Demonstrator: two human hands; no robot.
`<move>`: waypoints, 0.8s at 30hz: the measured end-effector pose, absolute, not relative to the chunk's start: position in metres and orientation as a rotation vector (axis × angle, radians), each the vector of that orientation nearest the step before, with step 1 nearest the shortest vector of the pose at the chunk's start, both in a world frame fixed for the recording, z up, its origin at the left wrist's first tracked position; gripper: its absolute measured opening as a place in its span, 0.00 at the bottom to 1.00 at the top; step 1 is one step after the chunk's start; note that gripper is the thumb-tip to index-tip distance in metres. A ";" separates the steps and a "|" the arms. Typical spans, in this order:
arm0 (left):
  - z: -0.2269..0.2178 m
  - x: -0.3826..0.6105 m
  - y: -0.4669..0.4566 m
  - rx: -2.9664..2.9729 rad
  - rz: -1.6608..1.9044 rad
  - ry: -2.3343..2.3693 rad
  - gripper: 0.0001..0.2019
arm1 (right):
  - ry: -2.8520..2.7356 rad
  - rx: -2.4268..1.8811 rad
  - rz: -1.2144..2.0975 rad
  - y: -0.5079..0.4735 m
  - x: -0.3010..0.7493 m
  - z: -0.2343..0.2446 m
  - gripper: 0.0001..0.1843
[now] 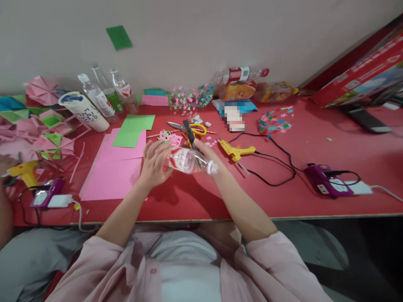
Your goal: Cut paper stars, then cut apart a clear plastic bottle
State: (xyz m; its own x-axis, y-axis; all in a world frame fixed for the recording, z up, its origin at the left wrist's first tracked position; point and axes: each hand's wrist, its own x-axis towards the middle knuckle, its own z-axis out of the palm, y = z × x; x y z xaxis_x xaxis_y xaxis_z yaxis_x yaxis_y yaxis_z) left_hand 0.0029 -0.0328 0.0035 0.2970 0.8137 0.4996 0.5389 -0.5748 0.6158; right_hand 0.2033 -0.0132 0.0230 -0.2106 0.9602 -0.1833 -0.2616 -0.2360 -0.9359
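Note:
My left hand [155,162] wraps round the base end of a small clear plastic bottle [188,161] that lies on its side just above the red table [283,197]. My right hand [206,156] is closed on a dark-handled knife or cutter [189,131], its tip against the bottle's upper side. The bottle's white cap points right, towards my right wrist. Pink paper cut-outs [170,137] and yellow-handled scissors [189,127] lie just behind my hands.
Pink and green paper sheets [116,167] lie left of my hands. A yellow glue gun [236,150] with a black cable lies to the right, with a purple power strip [327,183] further right. Bottles, star confetti and folded paper flowers line the back. Another person's arm is at far left.

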 end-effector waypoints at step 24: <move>-0.016 0.030 -0.028 1.066 0.909 0.791 0.64 | -0.956 -1.106 1.332 -0.020 0.187 -0.010 0.27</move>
State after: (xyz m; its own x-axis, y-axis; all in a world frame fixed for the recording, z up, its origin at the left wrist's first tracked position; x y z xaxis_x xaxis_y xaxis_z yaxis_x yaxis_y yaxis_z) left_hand 0.0304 -0.0277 -0.0160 0.4174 0.9029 -0.1023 -0.2265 0.2124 0.9506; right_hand 0.1867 -0.0204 -0.0096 0.0408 0.9958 -0.0817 -0.2414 -0.0695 -0.9679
